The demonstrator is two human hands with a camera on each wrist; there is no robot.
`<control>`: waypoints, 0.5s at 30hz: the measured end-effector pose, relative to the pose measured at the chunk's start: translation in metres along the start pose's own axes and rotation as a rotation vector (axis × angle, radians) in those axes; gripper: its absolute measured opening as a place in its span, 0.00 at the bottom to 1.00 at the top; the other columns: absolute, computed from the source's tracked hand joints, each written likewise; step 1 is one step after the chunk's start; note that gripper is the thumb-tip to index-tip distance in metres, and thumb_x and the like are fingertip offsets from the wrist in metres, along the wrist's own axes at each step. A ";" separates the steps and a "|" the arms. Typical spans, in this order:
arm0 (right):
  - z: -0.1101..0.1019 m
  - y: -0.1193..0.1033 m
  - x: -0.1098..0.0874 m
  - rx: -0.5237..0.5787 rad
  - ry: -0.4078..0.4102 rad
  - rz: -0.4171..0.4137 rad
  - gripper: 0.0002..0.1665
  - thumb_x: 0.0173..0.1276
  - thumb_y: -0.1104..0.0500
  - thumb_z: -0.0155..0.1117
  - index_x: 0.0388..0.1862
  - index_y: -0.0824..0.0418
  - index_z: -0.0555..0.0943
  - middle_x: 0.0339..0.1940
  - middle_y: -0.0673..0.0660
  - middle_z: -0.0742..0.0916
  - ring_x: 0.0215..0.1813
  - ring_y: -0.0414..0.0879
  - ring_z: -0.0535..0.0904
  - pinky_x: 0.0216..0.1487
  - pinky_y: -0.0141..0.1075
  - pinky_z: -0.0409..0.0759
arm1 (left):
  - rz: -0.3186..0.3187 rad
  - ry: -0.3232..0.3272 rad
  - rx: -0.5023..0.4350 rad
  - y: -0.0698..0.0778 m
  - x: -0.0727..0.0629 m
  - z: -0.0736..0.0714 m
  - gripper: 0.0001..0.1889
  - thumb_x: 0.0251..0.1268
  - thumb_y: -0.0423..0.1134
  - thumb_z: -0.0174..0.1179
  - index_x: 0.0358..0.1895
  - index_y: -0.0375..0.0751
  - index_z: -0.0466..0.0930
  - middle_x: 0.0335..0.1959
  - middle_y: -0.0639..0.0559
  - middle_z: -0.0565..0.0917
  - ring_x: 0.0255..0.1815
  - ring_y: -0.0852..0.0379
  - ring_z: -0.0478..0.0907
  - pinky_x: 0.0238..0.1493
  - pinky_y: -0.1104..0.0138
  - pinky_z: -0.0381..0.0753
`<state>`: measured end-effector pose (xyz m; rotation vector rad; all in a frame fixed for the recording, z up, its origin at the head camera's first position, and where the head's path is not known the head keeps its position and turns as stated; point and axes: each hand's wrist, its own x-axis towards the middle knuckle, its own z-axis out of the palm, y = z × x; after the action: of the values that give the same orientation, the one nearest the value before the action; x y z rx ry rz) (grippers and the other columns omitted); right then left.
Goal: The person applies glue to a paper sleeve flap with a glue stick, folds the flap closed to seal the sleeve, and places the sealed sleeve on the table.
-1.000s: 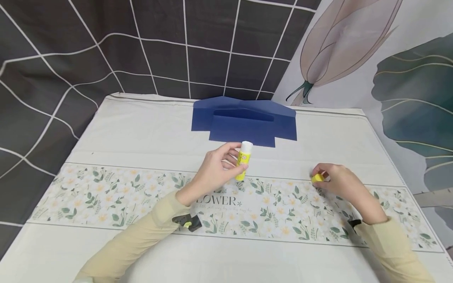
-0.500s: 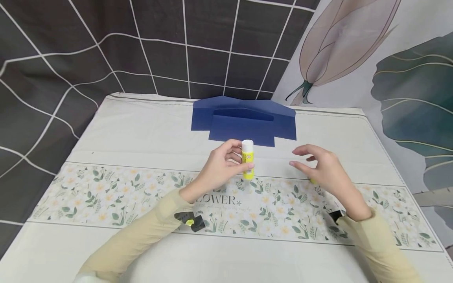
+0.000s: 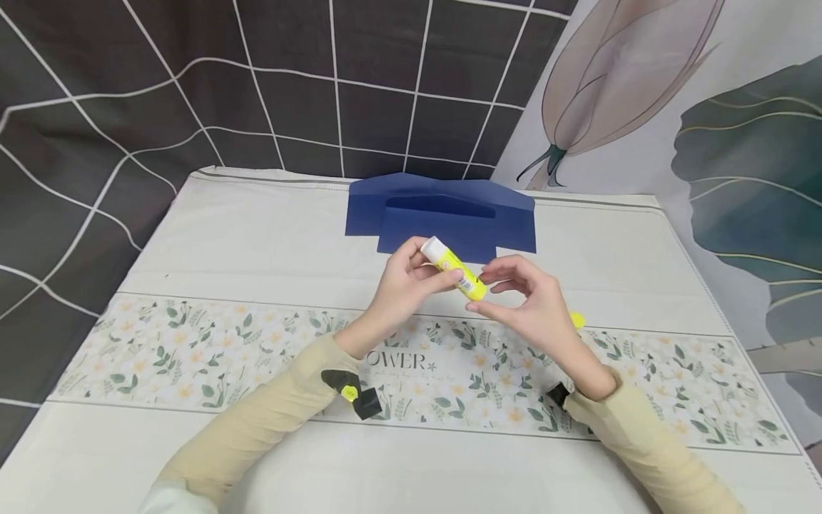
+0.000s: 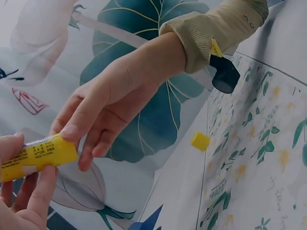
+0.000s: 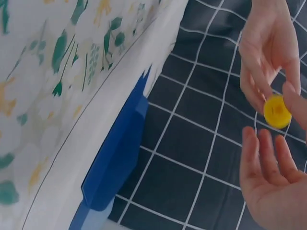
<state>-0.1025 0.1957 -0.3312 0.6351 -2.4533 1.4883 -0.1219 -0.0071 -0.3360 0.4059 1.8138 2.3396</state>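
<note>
Above the table my left hand (image 3: pixel 399 294) pinches a yellow glue stick (image 3: pixel 467 281) between thumb and fingers. Its white top end tilts up to the left, its yellow base down to the right. Beside that base is my right hand (image 3: pixel 538 303), thumb and fingers spread around it. The right wrist view shows the round yellow base (image 5: pixel 277 111) end-on, between the right thumb and the loosely bent fingers. In the left wrist view the right fingertips are right at the base end of the tube (image 4: pixel 43 155). The yellow cap (image 3: pixel 578 320) stands on the tablecloth, behind the right wrist.
Blue paper envelopes (image 3: pixel 443 232) with raised flaps lie overlapped at the table's far edge. A white tablecloth (image 3: pixel 270 243) with a printed flower band covers the table. Behind it hang a dark grid-patterned cloth (image 3: pixel 379 61) and a leaf-printed cloth (image 3: pixel 758 164).
My right hand has let go of the yellow cap, leaving it on the table, and moved left to the glue stick's base. The left hand has tilted the stick from upright.
</note>
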 end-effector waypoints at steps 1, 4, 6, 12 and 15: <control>0.002 -0.001 0.000 0.002 0.023 -0.003 0.29 0.43 0.72 0.78 0.46 0.67 0.79 0.41 0.58 0.86 0.40 0.32 0.82 0.44 0.25 0.81 | 0.003 0.002 -0.028 0.000 0.000 0.000 0.18 0.59 0.22 0.60 0.50 0.31 0.66 0.47 0.36 0.79 0.51 0.47 0.83 0.50 0.57 0.84; 0.008 -0.003 0.001 0.015 0.088 -0.028 0.27 0.41 0.74 0.78 0.43 0.69 0.79 0.40 0.56 0.85 0.39 0.33 0.82 0.43 0.26 0.82 | 0.009 0.003 -0.082 0.001 0.001 0.002 0.17 0.59 0.21 0.59 0.48 0.34 0.65 0.46 0.42 0.80 0.51 0.49 0.83 0.51 0.56 0.83; 0.011 -0.004 0.001 0.015 0.122 -0.051 0.25 0.41 0.74 0.78 0.42 0.70 0.80 0.39 0.57 0.85 0.39 0.32 0.82 0.43 0.26 0.82 | 0.001 0.003 -0.107 0.001 0.001 0.003 0.16 0.59 0.21 0.58 0.46 0.36 0.65 0.45 0.45 0.80 0.50 0.51 0.83 0.51 0.57 0.83; 0.014 -0.005 0.001 -0.040 0.218 -0.089 0.19 0.40 0.72 0.79 0.33 0.70 0.81 0.35 0.63 0.89 0.32 0.28 0.82 0.41 0.23 0.81 | -0.029 0.018 -0.131 0.001 0.001 0.005 0.15 0.61 0.22 0.58 0.46 0.37 0.65 0.45 0.49 0.79 0.49 0.57 0.83 0.52 0.61 0.83; 0.013 -0.004 0.001 -0.054 0.229 -0.080 0.17 0.40 0.71 0.80 0.29 0.68 0.82 0.33 0.63 0.89 0.31 0.28 0.82 0.40 0.22 0.80 | -0.052 0.026 -0.145 0.001 0.002 0.005 0.16 0.61 0.22 0.58 0.49 0.34 0.65 0.46 0.47 0.78 0.49 0.56 0.82 0.51 0.61 0.83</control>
<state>-0.1010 0.1822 -0.3343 0.5143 -2.2595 1.3761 -0.1219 -0.0018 -0.3339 0.3068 1.6308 2.4318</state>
